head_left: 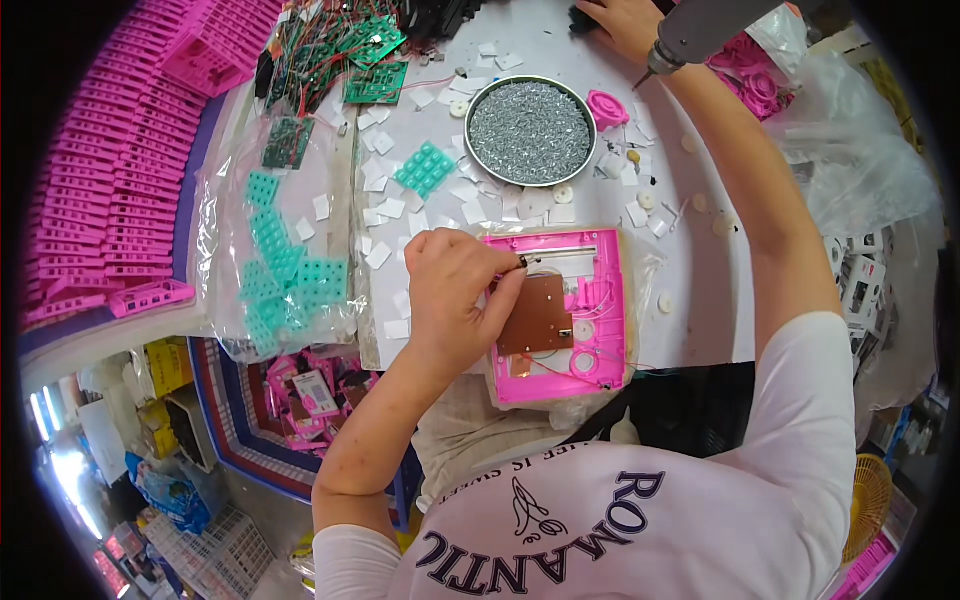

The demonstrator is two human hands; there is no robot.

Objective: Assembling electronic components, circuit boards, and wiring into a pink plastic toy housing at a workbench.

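A pink plastic casing (614, 300) lies open-side up at the near table edge, on a clear plastic bag. Inside it sit a brown circuit board (532, 318), thin wires and a pale strip along the far side. My left hand (455, 290) is closed over the casing's left side, thumb and forefinger pinching a small black part (522, 261) with wire ends. Far off at the top edge, my right hand (628, 28) has its fingertips on a small black piece (582, 19); the upper frame edge cuts off part of this hand.
A round tin of small screws (530, 130) stands beyond the casing. An electric screwdriver (690, 38) hangs above my right forearm. Teal button pads (426, 170), white squares and wired green boards (376, 82) lie left. Pink casings (110, 200) are stacked farther left; a blue-rimmed basket (225, 420) stands below.
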